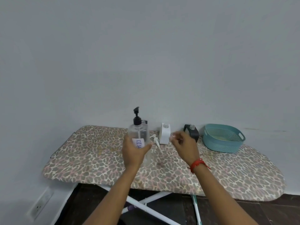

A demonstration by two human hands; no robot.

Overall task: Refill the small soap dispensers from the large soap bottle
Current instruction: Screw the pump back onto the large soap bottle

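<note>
A person stands at a leopard-print ironing board (97, 151) set against a pale grey wall (146, 54). The left hand (134, 151) is wrapped round the lower body of the large soap bottle (138, 133) and holds it upright above the board's middle. The clear bottle carries a black pump (136, 117) on top and a white hand-lettered label facing the camera.

The right hand (185, 143), with a red thread band (197, 164) at the wrist, hovers just right of the bottle, its fingers curled in toward the thumb. Motion blur hides whether anything is pinched between them.

Along the board's far edge stand a white dispenser (164, 135) and, to its right, a black dispenser (192, 132), each with a clear neck showing at the top. A third one (145, 122) is mostly hidden behind the bottle.

A loose white pump (156, 140) lies on the cover between the bottle and the white dispenser (its tube points toward the camera). A teal perforated basket (219, 146) sits at the far right of the board. A wall socket (39, 207) shows low on the left.
</note>
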